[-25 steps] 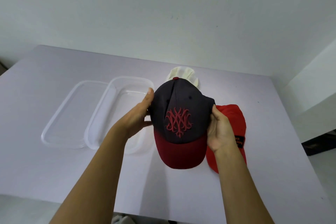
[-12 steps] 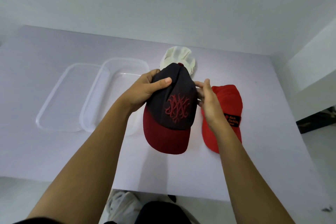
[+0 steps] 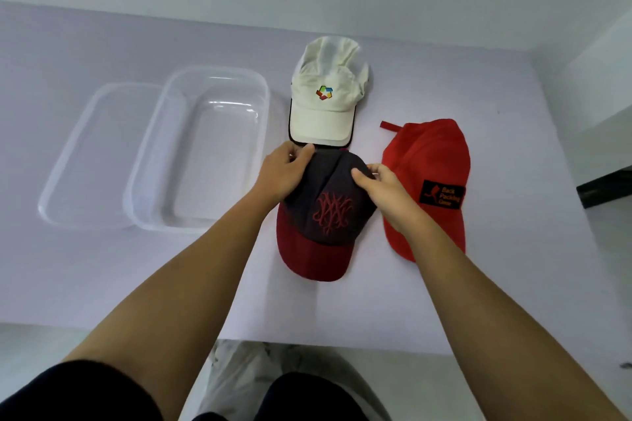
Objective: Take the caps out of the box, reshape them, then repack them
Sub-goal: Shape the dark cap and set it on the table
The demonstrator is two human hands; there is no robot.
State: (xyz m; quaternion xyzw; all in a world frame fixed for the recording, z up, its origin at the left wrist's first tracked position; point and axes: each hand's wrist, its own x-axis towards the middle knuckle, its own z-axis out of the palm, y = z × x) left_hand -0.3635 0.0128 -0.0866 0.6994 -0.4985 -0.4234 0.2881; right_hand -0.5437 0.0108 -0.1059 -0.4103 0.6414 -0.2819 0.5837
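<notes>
A dark grey cap (image 3: 326,212) with a red brim and red embroidery lies on the lilac table (image 3: 102,267), brim toward me. My left hand (image 3: 285,171) grips the left of its crown, and my right hand (image 3: 383,186) grips the right of its crown. A white cap (image 3: 325,102) with a coloured logo lies just beyond it. A red cap (image 3: 431,164) with a black patch lies to the right, partly under my right forearm. The clear plastic box (image 3: 201,150) stands empty to the left of the caps.
The box's clear lid (image 3: 92,154) lies flat left of the box, its right edge under the box. A white wall runs behind the table. The table's near edge (image 3: 307,335) is close to my legs. A white cabinet stands at the far right.
The dark grey cap has come down from mid-air onto the table between the white and red caps. Both hands moved with it to the crown's top. The white cap is now fully visible.
</notes>
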